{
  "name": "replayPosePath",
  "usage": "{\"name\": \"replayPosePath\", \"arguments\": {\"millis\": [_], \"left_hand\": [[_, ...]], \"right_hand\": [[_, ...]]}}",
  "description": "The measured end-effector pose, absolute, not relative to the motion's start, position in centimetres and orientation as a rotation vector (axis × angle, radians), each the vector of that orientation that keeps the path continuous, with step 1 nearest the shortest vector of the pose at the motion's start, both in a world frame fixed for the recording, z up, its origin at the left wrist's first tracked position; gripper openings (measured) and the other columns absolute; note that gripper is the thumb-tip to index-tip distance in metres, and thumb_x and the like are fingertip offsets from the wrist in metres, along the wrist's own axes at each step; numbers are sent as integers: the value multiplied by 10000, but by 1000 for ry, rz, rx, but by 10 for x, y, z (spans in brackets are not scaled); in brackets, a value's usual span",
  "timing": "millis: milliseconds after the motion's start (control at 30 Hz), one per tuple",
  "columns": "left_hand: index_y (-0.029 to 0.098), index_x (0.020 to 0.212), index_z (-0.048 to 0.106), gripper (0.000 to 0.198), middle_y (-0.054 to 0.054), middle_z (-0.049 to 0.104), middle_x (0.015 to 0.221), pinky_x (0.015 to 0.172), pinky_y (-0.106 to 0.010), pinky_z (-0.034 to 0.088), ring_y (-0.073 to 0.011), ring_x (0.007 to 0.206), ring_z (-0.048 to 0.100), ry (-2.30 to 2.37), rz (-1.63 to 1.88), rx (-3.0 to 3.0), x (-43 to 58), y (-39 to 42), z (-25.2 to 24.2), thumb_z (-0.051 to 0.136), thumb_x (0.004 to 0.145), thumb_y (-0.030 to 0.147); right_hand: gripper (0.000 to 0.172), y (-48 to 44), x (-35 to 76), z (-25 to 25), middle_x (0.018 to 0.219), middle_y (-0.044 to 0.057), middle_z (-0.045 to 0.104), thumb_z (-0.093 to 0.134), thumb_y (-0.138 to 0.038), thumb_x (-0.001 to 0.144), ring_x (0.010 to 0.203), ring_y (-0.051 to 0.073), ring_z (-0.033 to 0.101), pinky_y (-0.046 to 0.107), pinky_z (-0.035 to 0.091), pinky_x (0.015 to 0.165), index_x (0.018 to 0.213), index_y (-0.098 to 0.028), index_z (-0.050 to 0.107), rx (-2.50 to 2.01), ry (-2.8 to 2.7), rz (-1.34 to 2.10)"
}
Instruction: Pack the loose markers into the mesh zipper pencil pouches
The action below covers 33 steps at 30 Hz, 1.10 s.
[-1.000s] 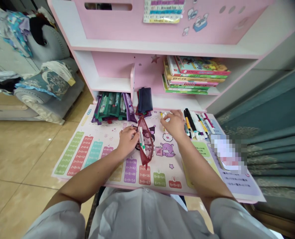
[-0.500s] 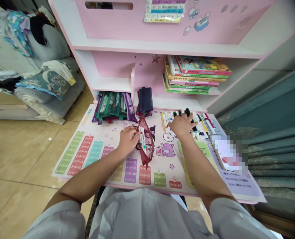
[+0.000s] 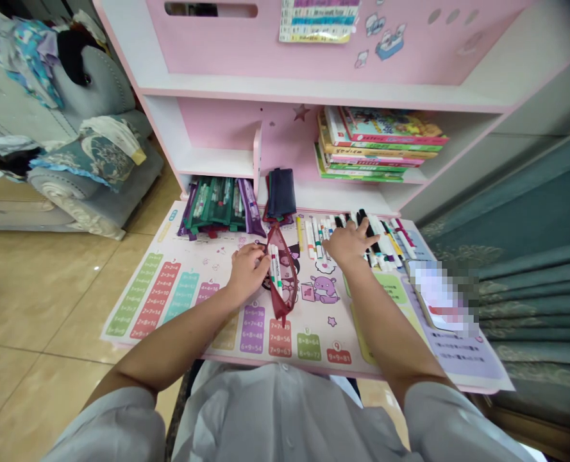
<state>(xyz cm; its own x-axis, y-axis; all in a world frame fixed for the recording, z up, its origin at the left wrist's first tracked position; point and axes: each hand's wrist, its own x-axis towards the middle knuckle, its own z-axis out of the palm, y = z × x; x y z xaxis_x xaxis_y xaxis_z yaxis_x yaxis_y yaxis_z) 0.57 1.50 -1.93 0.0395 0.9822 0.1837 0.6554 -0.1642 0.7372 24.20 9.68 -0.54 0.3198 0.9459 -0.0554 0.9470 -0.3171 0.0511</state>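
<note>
A dark red mesh pencil pouch (image 3: 289,305) lies unzipped on the desk, with a few white markers (image 3: 275,266) inside it. My left hand (image 3: 250,268) grips the pouch's left edge, its fingers curled round the rim. To the right, my right hand (image 3: 349,244) lies palm down with fingers spread over a row of loose markers (image 3: 319,234), touching some of them. Part of the row is hidden under that hand. At the row's left end a yellow marker (image 3: 299,233) sits a little apart.
Filled green and purple mesh pouches (image 3: 217,205) lie at the back left, beside a stack of dark blue and red pouches (image 3: 281,192). A phone (image 3: 433,295) rests on the right of the desk (image 3: 313,346). Books (image 3: 376,141) are stacked on the shelf.
The markers at the row's left end have spread out to the left, the yellow one farthest. My right hand has shifted slightly left. My left hand and the pouch stay put.
</note>
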Motion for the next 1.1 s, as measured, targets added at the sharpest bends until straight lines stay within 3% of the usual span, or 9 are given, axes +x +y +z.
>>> {"name": "replayPosePath", "arguments": {"millis": [200,333,433,567,900,1100], "left_hand": [[215,641,588,252,-72,693,1085,989,-416,479,-236,1140,617,1650,943,1872,5,15,-20,536,873,297],[218,638,590,252,-65,696,1074,989,-409,479,-232,1146,611,1650,948,1874,5,16,-21,536,870,298],[219,637,593,255,-64,696,1071,983,-409,482,-235,1142,608,1652,953,1873,5,16,-22,536,870,305],[216,640,595,264,-65,695,1077,973,-404,487,-229,1109,618,1653,954,1875,6,16,-21,527,876,313],[215,630,580,251,-54,704,1096,973,-406,489,-226,1081,632,1650,967,1876,7,14,-18,545,868,288],[211,637,578,247,-64,701,1098,991,-414,477,-230,1099,628,1651,969,1875,7,15,-20,548,869,287]], "right_hand": [[474,96,246,-4,1486,194,450,632,-444,794,1469,422,160,711,249,1075,1122,-111,710,2584,1934,-14],[287,87,243,13,1475,148,489,625,-359,753,1465,394,221,721,255,1078,907,-156,756,2695,2139,-158],[137,77,232,27,1429,109,550,643,-294,690,1418,355,351,629,293,1123,685,-184,726,2679,2344,-435],[110,58,211,35,1357,110,613,670,-254,646,1404,309,410,459,297,1178,556,-191,662,2477,2599,-705],[176,36,178,28,1322,98,633,655,-263,664,1371,318,433,541,304,1133,505,-203,610,2204,2583,-863],[163,34,168,11,1429,115,553,640,-304,700,1451,375,305,604,282,1111,587,-193,677,2182,2593,-798]]}}
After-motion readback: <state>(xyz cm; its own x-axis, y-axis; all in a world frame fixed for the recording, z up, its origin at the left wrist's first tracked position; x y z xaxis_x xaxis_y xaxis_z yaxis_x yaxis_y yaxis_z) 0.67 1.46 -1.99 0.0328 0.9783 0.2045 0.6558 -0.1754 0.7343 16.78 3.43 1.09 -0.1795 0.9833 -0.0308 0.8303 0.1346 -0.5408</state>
